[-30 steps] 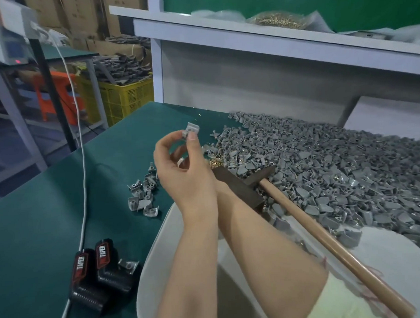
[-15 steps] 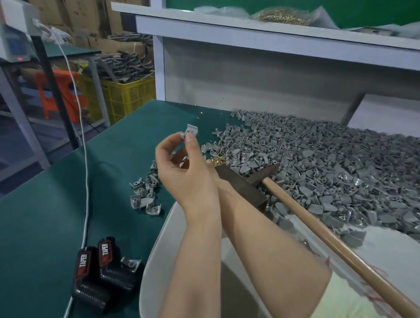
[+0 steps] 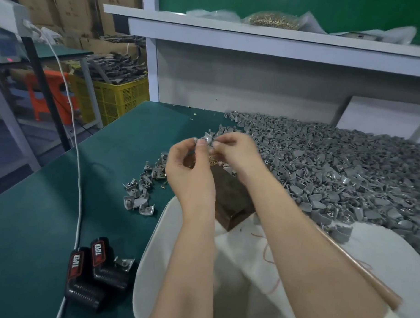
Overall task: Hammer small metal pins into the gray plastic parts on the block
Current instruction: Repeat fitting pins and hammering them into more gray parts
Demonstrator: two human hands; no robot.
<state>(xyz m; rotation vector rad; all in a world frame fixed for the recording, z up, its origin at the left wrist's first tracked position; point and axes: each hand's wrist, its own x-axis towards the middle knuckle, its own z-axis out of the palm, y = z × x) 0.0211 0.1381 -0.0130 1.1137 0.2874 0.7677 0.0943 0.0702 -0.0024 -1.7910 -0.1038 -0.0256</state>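
Observation:
My left hand pinches a small gray plastic part between thumb and fingertips, raised above the table. My right hand has its fingertips at the same part from the right side; whether it holds a pin I cannot tell. Below both hands sits the dark wooden block, with a few brass pins at its far end. The hammer's wooden handle lies under my right forearm, its head hidden.
A large heap of gray parts covers the right of the green table. A small pile of gray parts lies left of the block. Two black devices with red labels and a white cable lie front left. A white bowl-like rim surrounds my forearms.
My right hand has come up from behind my left wrist to meet the gray part. My left hand kept holding the part and lowered slightly.

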